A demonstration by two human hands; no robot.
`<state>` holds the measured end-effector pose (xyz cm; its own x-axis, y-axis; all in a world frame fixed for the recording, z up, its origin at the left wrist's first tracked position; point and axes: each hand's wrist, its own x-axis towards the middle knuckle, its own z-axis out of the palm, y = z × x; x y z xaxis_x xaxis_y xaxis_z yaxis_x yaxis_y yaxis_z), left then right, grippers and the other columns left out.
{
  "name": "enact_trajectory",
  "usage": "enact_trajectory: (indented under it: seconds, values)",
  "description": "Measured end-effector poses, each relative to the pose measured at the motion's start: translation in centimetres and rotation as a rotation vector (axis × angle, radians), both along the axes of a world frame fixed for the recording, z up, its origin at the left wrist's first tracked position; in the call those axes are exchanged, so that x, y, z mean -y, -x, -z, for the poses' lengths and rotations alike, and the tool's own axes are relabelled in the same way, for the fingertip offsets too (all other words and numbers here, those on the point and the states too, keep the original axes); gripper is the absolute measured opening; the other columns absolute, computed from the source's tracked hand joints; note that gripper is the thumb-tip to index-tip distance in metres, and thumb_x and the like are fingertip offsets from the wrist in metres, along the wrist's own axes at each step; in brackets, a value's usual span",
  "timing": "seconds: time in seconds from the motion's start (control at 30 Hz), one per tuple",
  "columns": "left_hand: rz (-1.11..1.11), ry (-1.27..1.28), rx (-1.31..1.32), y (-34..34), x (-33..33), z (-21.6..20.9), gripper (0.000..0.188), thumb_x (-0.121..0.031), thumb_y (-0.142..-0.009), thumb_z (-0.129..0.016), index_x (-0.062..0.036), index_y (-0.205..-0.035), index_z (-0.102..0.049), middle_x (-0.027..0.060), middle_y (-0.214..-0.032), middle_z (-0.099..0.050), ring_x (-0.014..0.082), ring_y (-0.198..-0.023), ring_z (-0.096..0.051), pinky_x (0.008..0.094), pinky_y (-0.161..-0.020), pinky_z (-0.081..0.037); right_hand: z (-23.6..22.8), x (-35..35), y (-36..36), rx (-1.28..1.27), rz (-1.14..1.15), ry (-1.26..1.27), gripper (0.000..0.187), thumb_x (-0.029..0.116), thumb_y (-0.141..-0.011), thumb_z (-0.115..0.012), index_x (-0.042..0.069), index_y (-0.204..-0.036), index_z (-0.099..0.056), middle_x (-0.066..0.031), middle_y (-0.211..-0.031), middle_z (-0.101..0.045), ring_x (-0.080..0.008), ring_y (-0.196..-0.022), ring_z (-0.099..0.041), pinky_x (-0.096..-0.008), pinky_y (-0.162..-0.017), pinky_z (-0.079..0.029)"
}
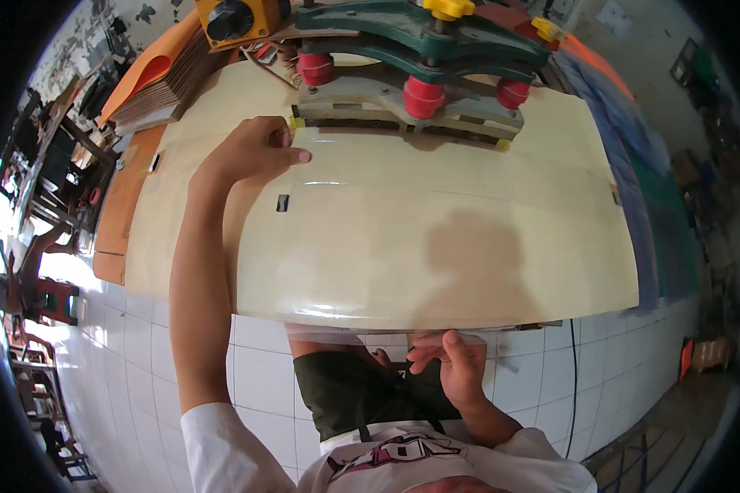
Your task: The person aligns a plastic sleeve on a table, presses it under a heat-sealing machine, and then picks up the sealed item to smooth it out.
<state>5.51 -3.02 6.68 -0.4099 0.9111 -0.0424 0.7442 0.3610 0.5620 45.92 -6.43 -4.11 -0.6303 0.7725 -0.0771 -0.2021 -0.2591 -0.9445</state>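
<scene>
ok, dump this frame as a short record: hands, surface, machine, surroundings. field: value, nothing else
left_hand: left hand, over the surface, beside the machine head's left end; fingers curled, thumb out
right_hand: right hand, at the near edge by clear film; grip on it unclear
surface: cream sheet, small dark rectangle left of centre
machine: green frame, red collars, yellow knobs
far_left: layered stack with orange sheet
right_side: blue sheeting
</scene>
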Motion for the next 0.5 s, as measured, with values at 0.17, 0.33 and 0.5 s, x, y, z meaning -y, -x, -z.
enact_trajectory:
  seconds: [0.17, 0.33, 0.5]
  values:
    - [0.003, -0.011, 0.033, 0.5, 0.0, 0.3, 0.043, -0.031, -0.078, -0.082, -0.0057, -0.071, -0.048, 0.0024, -0.061, -0.053, 0.0133, -0.059, -0.045, 0.0328, -0.054, -0.039, -0.2, 0.3, 0.4, -0.023, 0.040, 0.004, 0.048, 0.031, -0.103, -0.046, -0.010, -0.092, -0.068, -0.0194, -0.081, -0.070, -0.0265, -0.067, -0.070, -0.0349, -0.053, -0.058]
    - [0.025, -0.020, 0.049, 1.1, -0.1, 0.9, 0.043, -0.031, -0.077, -0.083, -0.0049, -0.072, -0.049, 0.0030, -0.062, -0.053, 0.0136, -0.059, -0.045, 0.0335, -0.055, -0.040, -0.1, 0.3, 0.3, -0.043, 0.023, -0.010, 0.047, 0.031, -0.103, -0.047, -0.010, -0.094, -0.067, -0.0196, -0.083, -0.070, -0.0265, -0.069, -0.071, -0.0348, -0.053, -0.059]
    - [0.005, -0.005, -0.002, 0.5, -0.2, 0.4, 0.042, -0.033, -0.076, -0.082, -0.0047, -0.074, -0.051, 0.0032, -0.063, -0.054, 0.0139, -0.060, -0.047, 0.0329, -0.057, -0.041, -0.3, 0.4, 0.2, -0.025, 0.028, 0.005, 0.048, 0.032, -0.103, -0.047, -0.010, -0.094, -0.068, -0.0197, -0.084, -0.070, -0.0264, -0.070, -0.071, -0.0358, -0.055, -0.058]
